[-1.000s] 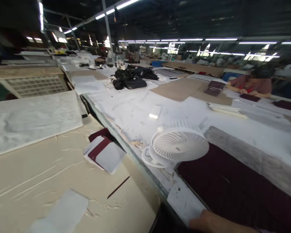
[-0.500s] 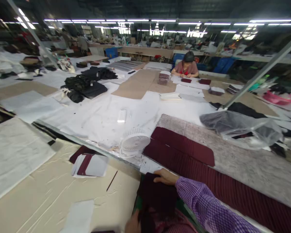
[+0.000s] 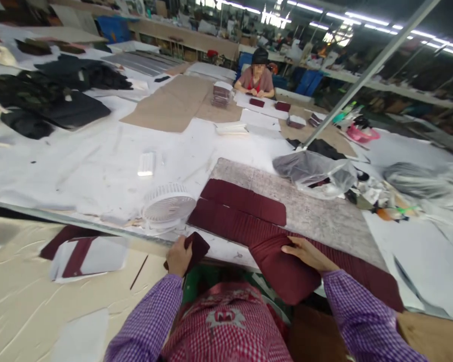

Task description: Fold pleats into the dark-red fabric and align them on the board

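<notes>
My left hand (image 3: 178, 256) is closed around a small dark maroon fabric piece (image 3: 197, 247) at the near table edge, just below a white fan (image 3: 168, 207). My right hand (image 3: 305, 254) rests flat on a larger folded maroon fabric piece (image 3: 283, 269) that hangs over the table's front edge. Behind it lie a long row of maroon fabric pieces (image 3: 226, 221) and a second maroon strip (image 3: 243, 201) on a grey board (image 3: 309, 211). My sleeves are purple check.
A stack of white and maroon pieces (image 3: 85, 256) lies on the beige table at left. A clear plastic bag (image 3: 313, 171) sits past the board. Black garments (image 3: 49, 100) are piled far left. Another person (image 3: 257, 78) works at the far end.
The view swung right and down. My left hand has come up onto the table edge holding the small maroon piece, and my right hand has shifted right onto the folded maroon piece.
</notes>
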Action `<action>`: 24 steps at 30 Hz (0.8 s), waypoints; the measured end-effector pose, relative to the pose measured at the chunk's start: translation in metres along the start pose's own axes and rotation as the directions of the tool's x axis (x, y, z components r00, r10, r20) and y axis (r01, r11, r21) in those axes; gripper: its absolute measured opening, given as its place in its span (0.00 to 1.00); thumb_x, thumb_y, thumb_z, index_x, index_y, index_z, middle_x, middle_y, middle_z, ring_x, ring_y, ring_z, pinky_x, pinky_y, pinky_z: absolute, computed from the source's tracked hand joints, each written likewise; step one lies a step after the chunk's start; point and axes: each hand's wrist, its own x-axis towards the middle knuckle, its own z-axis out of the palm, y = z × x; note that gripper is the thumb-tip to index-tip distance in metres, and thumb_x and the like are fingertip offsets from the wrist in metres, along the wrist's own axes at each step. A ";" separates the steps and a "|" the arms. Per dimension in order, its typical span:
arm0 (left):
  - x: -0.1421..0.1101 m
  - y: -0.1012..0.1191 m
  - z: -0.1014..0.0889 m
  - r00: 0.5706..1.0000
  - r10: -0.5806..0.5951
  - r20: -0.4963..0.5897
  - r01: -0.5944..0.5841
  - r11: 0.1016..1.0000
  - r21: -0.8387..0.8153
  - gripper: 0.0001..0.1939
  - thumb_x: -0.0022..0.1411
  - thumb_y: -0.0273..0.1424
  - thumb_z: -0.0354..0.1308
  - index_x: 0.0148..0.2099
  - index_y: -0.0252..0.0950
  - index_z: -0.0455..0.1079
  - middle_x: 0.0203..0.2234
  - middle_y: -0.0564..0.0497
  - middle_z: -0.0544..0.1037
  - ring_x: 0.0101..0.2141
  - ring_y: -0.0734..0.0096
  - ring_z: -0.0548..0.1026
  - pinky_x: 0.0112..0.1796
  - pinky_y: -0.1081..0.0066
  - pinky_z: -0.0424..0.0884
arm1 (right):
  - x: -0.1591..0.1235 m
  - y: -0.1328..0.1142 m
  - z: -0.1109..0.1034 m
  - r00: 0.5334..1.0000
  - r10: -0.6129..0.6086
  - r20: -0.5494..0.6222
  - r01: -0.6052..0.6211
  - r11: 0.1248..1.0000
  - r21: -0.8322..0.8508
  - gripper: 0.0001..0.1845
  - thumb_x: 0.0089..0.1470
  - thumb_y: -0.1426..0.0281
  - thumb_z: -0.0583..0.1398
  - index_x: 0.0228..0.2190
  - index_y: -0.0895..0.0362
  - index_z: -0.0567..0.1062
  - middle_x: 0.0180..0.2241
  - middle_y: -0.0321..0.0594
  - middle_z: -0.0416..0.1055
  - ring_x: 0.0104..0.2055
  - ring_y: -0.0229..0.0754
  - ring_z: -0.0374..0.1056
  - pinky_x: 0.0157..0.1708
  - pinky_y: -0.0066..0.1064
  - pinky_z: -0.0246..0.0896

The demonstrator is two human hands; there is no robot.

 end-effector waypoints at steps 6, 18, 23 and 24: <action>0.025 0.017 0.023 0.985 0.170 -0.037 -0.158 0.964 0.215 0.08 0.61 0.31 0.49 0.36 0.34 0.68 0.32 0.43 0.73 0.39 0.56 0.69 0.40 0.63 0.59 | 0.016 0.012 -0.089 0.997 0.064 -0.052 -0.068 0.994 -0.087 0.18 0.54 0.57 0.58 0.35 0.59 0.76 0.36 0.44 0.78 0.38 0.48 0.73 0.39 0.37 0.66; 0.034 0.008 0.045 0.955 0.295 -0.044 -0.240 0.848 0.472 0.04 0.57 0.29 0.52 0.33 0.36 0.67 0.29 0.45 0.70 0.35 0.55 0.66 0.37 0.62 0.58 | 0.178 0.019 -0.175 0.967 0.153 0.203 -0.046 0.891 -0.452 0.12 0.58 0.63 0.60 0.38 0.61 0.74 0.38 0.38 0.74 0.40 0.42 0.71 0.42 0.40 0.67; 0.036 0.007 0.048 0.954 0.299 -0.027 -0.246 0.830 0.500 0.02 0.56 0.28 0.52 0.32 0.37 0.65 0.28 0.46 0.69 0.34 0.56 0.65 0.36 0.62 0.59 | 0.216 0.030 -0.180 0.953 0.184 0.240 -0.018 0.827 -0.562 0.12 0.58 0.63 0.60 0.35 0.61 0.74 0.33 0.36 0.73 0.35 0.40 0.71 0.38 0.36 0.68; 0.036 0.006 0.048 0.954 0.300 -0.023 -0.248 0.828 0.502 0.02 0.56 0.28 0.52 0.32 0.37 0.65 0.28 0.46 0.68 0.34 0.56 0.65 0.36 0.62 0.59 | 0.220 0.033 -0.180 0.953 0.184 0.241 -0.013 0.819 -0.573 0.13 0.58 0.62 0.60 0.35 0.61 0.74 0.33 0.36 0.73 0.35 0.40 0.71 0.37 0.36 0.68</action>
